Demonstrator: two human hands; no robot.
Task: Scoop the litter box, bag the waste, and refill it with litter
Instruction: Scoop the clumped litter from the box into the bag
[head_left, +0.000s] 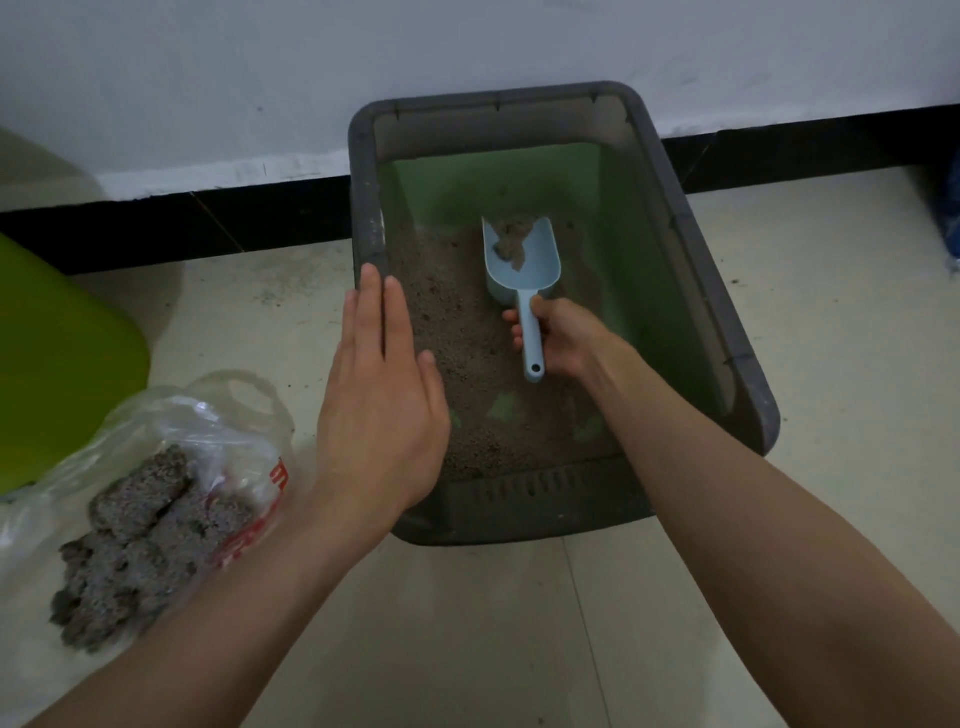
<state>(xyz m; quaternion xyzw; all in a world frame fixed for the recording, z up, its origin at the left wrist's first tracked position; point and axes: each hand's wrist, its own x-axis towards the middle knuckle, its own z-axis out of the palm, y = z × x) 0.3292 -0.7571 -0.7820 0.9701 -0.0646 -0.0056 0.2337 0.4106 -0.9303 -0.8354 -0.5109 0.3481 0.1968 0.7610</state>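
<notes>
The box (727, 332), grey-rimmed and green inside, holds litter (467, 332); the right hand (563, 338) grips a blue scoop (522, 260) carrying a clump; the left hand (382, 395) hovers flat-fingered over the rim at 9 o'clock; a clear bag (171, 499) of clumps lies at 8 o'clock on the tiled floor (519, 634), beside a green bin (57, 358); white wall (467, 47) at 12

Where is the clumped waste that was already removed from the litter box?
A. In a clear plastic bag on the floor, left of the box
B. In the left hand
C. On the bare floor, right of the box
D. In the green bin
A: the grey clumps lie in the clear plastic bag on the floor, left of the litter box.
</notes>
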